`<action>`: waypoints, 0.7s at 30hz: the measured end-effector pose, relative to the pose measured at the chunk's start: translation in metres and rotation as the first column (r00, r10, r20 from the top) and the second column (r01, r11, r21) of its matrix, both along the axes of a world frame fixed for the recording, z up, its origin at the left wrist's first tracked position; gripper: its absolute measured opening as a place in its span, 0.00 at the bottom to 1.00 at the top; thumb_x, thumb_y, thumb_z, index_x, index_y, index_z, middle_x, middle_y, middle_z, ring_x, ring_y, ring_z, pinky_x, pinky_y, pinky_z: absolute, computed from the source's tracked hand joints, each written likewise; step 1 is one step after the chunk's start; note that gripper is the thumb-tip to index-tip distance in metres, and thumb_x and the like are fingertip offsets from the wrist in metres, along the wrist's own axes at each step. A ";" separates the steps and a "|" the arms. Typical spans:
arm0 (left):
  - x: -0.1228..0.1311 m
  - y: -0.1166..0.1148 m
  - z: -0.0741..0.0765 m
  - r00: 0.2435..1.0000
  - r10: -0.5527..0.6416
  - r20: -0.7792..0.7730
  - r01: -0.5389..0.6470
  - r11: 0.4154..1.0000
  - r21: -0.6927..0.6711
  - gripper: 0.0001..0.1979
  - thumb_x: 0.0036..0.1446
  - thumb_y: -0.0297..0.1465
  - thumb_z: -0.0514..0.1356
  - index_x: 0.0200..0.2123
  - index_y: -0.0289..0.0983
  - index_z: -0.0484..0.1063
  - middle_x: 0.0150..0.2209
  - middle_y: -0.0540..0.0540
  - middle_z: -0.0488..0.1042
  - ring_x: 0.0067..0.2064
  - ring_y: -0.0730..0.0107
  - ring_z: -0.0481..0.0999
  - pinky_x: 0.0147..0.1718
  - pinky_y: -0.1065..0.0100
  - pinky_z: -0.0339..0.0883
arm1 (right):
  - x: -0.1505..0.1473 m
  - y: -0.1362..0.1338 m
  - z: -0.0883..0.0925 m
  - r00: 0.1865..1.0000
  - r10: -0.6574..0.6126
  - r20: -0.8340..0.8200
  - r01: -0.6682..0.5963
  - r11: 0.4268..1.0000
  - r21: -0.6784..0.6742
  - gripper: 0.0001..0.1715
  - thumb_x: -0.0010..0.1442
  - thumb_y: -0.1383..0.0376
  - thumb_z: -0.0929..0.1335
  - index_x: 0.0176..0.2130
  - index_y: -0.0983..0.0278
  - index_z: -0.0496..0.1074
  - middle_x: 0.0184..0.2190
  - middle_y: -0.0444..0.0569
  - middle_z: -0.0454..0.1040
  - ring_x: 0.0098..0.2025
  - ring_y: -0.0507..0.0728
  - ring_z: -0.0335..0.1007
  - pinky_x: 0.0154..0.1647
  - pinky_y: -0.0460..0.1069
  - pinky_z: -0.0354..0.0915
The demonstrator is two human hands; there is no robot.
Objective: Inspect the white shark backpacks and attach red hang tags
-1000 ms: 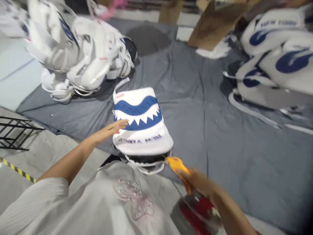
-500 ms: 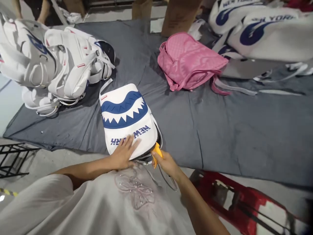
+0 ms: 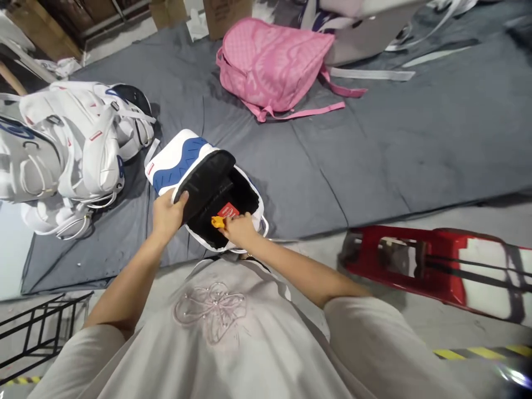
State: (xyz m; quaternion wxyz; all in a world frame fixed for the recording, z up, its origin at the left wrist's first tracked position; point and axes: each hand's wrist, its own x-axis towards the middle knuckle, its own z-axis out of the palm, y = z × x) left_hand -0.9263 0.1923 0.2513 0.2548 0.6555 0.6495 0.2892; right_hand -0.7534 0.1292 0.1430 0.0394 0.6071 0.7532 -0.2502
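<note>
Holding the flap (image 3: 208,180): left hand (image 3: 168,215) grips its edge, I'd guess so the inside's reachable.
White backpack (image 3: 177,160): near edge of the counter (image 3: 399,149), pink bag (image 3: 276,66) off far right.
Right hand (image 3: 241,229): curled round a yellow tool (image 3: 217,221) at the opening.
Kinda hidden: tool's tip, part of the red tag (image 3: 228,210), dark interior (image 3: 246,191).

Place: a bag workshop, as it appears to me.
Table (image 3: 386,160): long, with grey cover.
White bags (image 3: 89,124): in a heap.
Cardboard boxes (image 3: 228,18): at far side.
Floor tape (image 3: 482,353): yellow-black.
</note>
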 end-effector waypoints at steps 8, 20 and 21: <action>-0.003 0.011 -0.017 0.996 0.022 0.089 -0.024 0.999 0.026 0.13 0.54 0.40 0.59 0.27 0.36 0.72 0.24 0.53 0.68 0.28 0.71 0.65 0.29 0.70 0.57 | -0.012 0.012 -0.041 0.985 -0.167 -0.051 0.164 0.985 -0.060 0.33 0.73 0.54 0.48 0.60 0.74 0.61 0.47 0.66 0.75 0.47 0.63 0.74 0.49 0.54 0.61; -0.004 0.022 -0.027 0.986 0.019 0.164 -0.026 0.999 0.042 0.13 0.54 0.38 0.59 0.23 0.37 0.67 0.22 0.53 0.65 0.26 0.73 0.62 0.27 0.71 0.53 | 0.028 0.038 0.005 0.884 -0.468 0.016 0.461 0.864 -0.200 0.35 0.72 0.50 0.48 0.55 0.70 0.67 0.50 0.65 0.75 0.52 0.65 0.73 0.46 0.53 0.66; -0.003 0.023 -0.027 0.986 0.019 0.163 -0.026 0.999 0.042 0.12 0.54 0.38 0.59 0.23 0.37 0.67 0.22 0.53 0.65 0.26 0.72 0.62 0.27 0.70 0.53 | 0.039 0.042 0.012 0.875 -0.483 0.032 0.478 0.852 -0.215 0.35 0.72 0.49 0.48 0.54 0.70 0.67 0.51 0.66 0.74 0.52 0.66 0.73 0.46 0.53 0.66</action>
